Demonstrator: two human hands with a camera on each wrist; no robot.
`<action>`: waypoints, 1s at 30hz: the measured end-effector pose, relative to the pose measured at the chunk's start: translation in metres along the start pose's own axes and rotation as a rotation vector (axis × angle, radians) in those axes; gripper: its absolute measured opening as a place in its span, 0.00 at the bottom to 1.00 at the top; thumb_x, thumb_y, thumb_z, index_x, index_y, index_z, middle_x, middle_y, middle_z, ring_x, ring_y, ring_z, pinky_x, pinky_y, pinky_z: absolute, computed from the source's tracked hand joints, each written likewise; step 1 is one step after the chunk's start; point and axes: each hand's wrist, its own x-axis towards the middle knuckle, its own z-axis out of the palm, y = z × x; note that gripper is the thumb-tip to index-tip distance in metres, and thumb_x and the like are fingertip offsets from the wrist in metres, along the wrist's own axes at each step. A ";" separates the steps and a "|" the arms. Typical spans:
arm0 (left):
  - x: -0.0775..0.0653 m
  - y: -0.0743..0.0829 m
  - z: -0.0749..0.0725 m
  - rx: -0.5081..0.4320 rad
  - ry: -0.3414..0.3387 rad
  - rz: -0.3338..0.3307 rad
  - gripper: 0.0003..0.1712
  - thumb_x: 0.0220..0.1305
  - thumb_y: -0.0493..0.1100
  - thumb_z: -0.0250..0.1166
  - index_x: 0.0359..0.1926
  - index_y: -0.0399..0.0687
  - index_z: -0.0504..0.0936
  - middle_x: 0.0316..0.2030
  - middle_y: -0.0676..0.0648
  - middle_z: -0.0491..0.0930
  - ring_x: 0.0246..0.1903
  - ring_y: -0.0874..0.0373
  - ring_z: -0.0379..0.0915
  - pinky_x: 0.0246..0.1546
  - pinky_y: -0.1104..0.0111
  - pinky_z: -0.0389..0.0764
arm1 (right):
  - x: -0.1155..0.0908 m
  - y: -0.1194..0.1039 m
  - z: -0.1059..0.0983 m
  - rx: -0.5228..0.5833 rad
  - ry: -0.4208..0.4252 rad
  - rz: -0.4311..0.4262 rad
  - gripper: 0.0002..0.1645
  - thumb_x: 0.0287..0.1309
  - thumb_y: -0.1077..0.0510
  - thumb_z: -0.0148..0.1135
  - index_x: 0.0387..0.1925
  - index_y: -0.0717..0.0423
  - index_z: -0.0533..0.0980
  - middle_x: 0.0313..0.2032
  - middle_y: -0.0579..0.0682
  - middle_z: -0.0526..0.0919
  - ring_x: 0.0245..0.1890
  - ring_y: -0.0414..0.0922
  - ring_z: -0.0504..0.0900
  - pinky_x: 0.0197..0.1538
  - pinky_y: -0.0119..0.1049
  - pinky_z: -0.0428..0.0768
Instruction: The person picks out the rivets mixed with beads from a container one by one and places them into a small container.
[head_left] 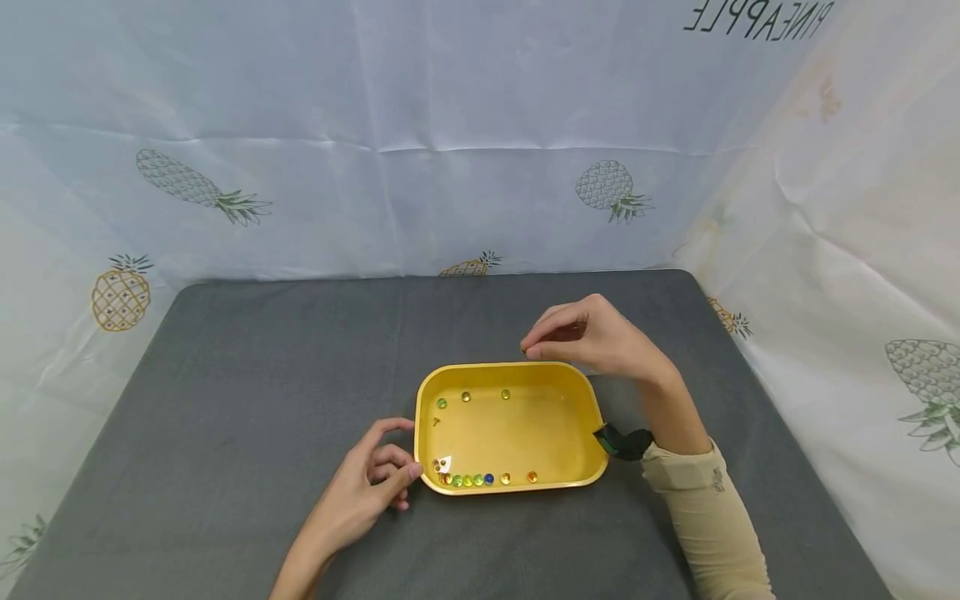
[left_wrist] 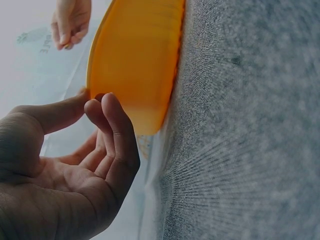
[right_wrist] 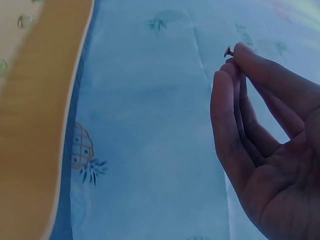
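Note:
A thumbtack (right_wrist: 229,52) with a flat head and short pin is pinched between the thumb and fingertips of my right hand (head_left: 592,337), above the far edge of a yellow tray (head_left: 517,433). My left hand (head_left: 360,492) holds the tray's left end, its thumb at the rim and curled fingers by the outer wall. Inside, several glass marbles line the near side, among them a blue marble (head_left: 489,479) and an orange marble (head_left: 532,477). Green marbles (head_left: 442,403) lie towards the back. Small brass-coloured tacks (head_left: 437,422) lie near the left wall.
The tray stands on a grey cloth-covered table (head_left: 285,375). Behind it and at the sides hangs a pale pineapple-print curtain (head_left: 390,208). A black strap (head_left: 626,442) is around the right wrist, beside the tray's right end.

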 end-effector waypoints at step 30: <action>0.002 -0.003 -0.001 -0.024 -0.014 -0.008 0.35 0.75 0.42 0.71 0.75 0.45 0.65 0.39 0.35 0.85 0.27 0.58 0.83 0.31 0.64 0.90 | -0.025 0.040 -0.040 -0.136 0.232 0.206 0.08 0.67 0.62 0.75 0.47 0.56 0.91 0.45 0.58 0.93 0.39 0.38 0.91 0.45 0.31 0.91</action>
